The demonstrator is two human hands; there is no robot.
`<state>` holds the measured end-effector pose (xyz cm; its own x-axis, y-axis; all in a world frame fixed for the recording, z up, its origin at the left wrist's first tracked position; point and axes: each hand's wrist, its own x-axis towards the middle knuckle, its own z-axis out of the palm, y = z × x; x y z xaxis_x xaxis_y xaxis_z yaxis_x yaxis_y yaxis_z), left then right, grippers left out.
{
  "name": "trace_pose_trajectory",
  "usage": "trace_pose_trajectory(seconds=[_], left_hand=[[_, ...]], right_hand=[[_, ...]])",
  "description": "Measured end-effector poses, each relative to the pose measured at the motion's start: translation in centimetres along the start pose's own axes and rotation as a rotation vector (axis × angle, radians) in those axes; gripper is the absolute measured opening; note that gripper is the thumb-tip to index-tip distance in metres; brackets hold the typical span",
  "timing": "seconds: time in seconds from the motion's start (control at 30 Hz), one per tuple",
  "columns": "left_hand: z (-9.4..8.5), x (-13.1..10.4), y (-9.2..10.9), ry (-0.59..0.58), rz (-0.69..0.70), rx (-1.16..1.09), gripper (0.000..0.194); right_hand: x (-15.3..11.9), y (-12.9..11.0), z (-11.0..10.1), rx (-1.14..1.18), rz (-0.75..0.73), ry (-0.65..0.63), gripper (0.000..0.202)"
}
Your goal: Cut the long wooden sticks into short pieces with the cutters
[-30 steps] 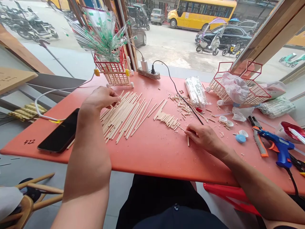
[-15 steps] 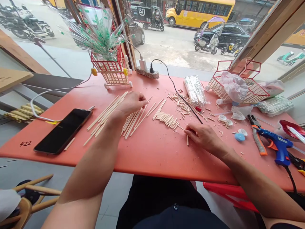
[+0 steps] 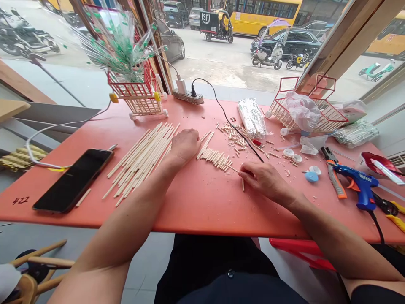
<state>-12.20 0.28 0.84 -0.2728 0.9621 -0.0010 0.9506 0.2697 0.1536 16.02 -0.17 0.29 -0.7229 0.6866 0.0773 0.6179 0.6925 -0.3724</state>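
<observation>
My left hand [image 3: 186, 145] is closed at the right end of a spread of long thin wooden sticks [image 3: 142, 154]. Its back faces me, so I cannot make out what its curled fingers hold. Beyond its fingertips lie a couple of medium-length sticks [image 3: 206, 141]. A row of short cut sticks [image 3: 217, 158] lies between my two hands. My right hand [image 3: 264, 178] pinches a short stick [image 3: 233, 168] between thumb and fingers, its tip pointing at the row's right end. Another short piece [image 3: 243, 185] lies just under those fingers.
A black phone [image 3: 74, 179] lies at the left. Behind stand a stick-built cart [image 3: 136, 95], a power strip [image 3: 190, 97] and a stick basket [image 3: 310, 114]. Stick scraps [image 3: 236, 137] surround a black cable [image 3: 226, 114]. Pliers [image 3: 334, 175] and a blue glue gun [image 3: 360, 183] lie right.
My left hand has moved right, off the long sticks to their right edge, and more of them show. My right hand keeps its pinch on the short stick. The view has shifted slightly.
</observation>
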Motion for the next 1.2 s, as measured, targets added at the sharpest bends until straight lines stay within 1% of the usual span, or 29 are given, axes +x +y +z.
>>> trace_pose_trajectory(seconds=[0.1, 0.17, 0.27, 0.33, 0.43, 0.53, 0.6, 0.7, 0.77, 0.87, 0.93, 1.0, 1.03, 1.1, 1.17, 1.2], left_hand=[[-0.2, 0.0, -0.1, -0.007, -0.027, 0.008, 0.032], [-0.5, 0.0, -0.9, 0.0, -0.024, -0.039, 0.026], [-1.3, -0.1, -2.7, 0.022, 0.013, -0.193, 0.014], [-2.0, -0.2, -3.6, 0.041, 0.015, -0.306, 0.012], [-2.8, -0.5, -4.0, 0.026, 0.003, -0.487, 0.015], [-3.4, -0.9, -3.7, -0.045, 0.0, -0.649, 0.013], [-3.7, -1.1, -3.5, -0.07, 0.004, -0.723, 0.011], [-4.0, -1.2, -3.7, -0.081, 0.011, -0.824, 0.013], [-4.2, -1.3, -3.9, -0.09, 0.006, -0.874, 0.014], [-4.6, -1.4, -4.2, -0.106, 0.004, -0.909, 0.013], [-5.1, -1.7, -4.1, -0.121, 0.0, -0.945, 0.013], [-5.5, -1.9, -4.0, -0.138, -0.012, -1.011, 0.014], [-5.7, -2.0, -4.0, -0.144, -0.016, -1.054, 0.015], [-6.2, -2.2, -4.0, -0.156, -0.019, -1.141, 0.015], [-6.6, -2.4, -4.2, -0.151, -0.037, -1.218, 0.014], [-6.9, -2.4, -4.3, -0.137, -0.051, -1.256, 0.013]], right_hand=[[0.0, 0.2, 0.1, 0.004, -0.024, 0.013, 0.023], [0.0, 0.2, 0.1, 0.018, -0.043, 0.018, 0.022], [-0.3, -0.2, -0.2, 0.056, -0.08, 0.012, 0.024], [-0.5, -0.7, -0.5, 0.096, -0.083, 0.006, 0.024], [-0.7, -1.7, -1.2, 0.247, 0.012, -0.037, 0.022], [-0.6, -2.0, -2.0, 0.391, 0.138, -0.121, 0.03], [-0.4, -1.8, -2.4, 0.348, 0.191, -0.135, 0.036], [-0.3, -1.3, -2.4, 0.149, 0.235, -0.112, 0.035], [-0.2, -1.2, -2.2, 0.061, 0.229, -0.117, 0.031], [-0.2, -1.1, -2.0, 0.036, 0.19, -0.147, 0.028], [-0.2, -1.1, -1.9, -0.007, 0.193, -0.131, 0.033], [-0.1, -0.9, -1.7, -0.064, 0.213, -0.084, 0.038], [-0.1, -0.8, -1.6, -0.072, 0.216, -0.054, 0.037], [-0.2, -0.6, -1.4, -0.023, 0.18, 0.018, 0.026], [-0.4, -0.6, -1.0, 0.067, 0.093, 0.083, 0.016], [-0.4, -0.7, -0.9, 0.108, 0.036, 0.101, 0.016]])
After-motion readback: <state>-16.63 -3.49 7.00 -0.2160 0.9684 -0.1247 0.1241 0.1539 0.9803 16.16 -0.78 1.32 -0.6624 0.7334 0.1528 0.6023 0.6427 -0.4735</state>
